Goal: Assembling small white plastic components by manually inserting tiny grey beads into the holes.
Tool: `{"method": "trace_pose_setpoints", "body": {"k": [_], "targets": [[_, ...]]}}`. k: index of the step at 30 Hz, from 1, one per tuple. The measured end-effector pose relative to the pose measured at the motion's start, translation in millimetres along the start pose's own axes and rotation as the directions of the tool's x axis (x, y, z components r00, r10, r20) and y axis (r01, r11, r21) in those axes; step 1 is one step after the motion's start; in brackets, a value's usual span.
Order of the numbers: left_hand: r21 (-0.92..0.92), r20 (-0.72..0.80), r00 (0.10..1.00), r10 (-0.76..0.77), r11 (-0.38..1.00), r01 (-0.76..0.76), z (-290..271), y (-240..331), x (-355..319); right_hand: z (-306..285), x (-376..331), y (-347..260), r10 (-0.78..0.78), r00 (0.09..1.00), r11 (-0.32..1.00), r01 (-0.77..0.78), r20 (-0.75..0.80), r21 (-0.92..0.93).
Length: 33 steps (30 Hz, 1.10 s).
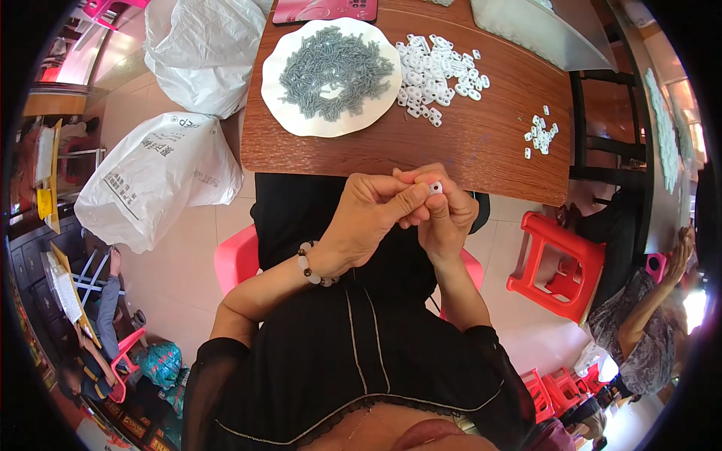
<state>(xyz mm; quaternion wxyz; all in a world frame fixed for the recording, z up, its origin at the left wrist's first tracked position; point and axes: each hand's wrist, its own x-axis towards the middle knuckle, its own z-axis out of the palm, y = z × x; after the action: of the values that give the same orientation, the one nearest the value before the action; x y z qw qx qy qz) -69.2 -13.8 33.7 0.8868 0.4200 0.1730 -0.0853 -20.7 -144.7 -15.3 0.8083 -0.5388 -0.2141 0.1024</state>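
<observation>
Just off the table's near edge, my two hands meet in front of my body. Between the fingertips of my right hand point(448, 214) sits a small white plastic piece point(435, 188) with a dark hole in it. My left hand point(370, 213) is closed, its thumb and fingers pressed against the same spot; whatever else they pinch is hidden. Beyond my hands, a white scalloped plate point(331, 129) carries a heap of small grey cylindrical parts point(331, 68). Right of the plate lies a loose pile of similar white pieces point(436, 71), and a smaller group of white pieces point(541, 137) rests farther right.
A pink phone point(325, 10) lies at the table's far edge, and a translucent bin point(538, 34) stands at the far right. White plastic sacks point(162, 177) sit on the floor to the left. A red stool point(556, 263) is at the right. Other people sit on both sides.
</observation>
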Motion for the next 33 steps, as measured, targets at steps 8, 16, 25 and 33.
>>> {"method": "trace_pose_setpoints", "body": {"k": [8,16,25,33], "targets": [[0.064,0.056,0.996,0.067,0.995,-0.071,0,3,19,-10,11,1,0.024,0.998,0.982,-0.034,0.055,0.187],[0.015,0.107,0.988,0.113,0.993,-0.116,3,-9,40,-18,22,-5,0.114,0.993,0.976,-0.113,0.005,0.186],[0.063,0.188,0.971,0.149,0.985,-0.163,-5,-19,48,-27,21,-3,0.141,0.99,0.98,-0.142,0.017,0.138],[0.128,0.201,0.954,0.222,0.96,-0.25,-8,-19,51,-23,22,-1,0.132,0.991,0.989,-0.131,-0.012,0.071]]}}
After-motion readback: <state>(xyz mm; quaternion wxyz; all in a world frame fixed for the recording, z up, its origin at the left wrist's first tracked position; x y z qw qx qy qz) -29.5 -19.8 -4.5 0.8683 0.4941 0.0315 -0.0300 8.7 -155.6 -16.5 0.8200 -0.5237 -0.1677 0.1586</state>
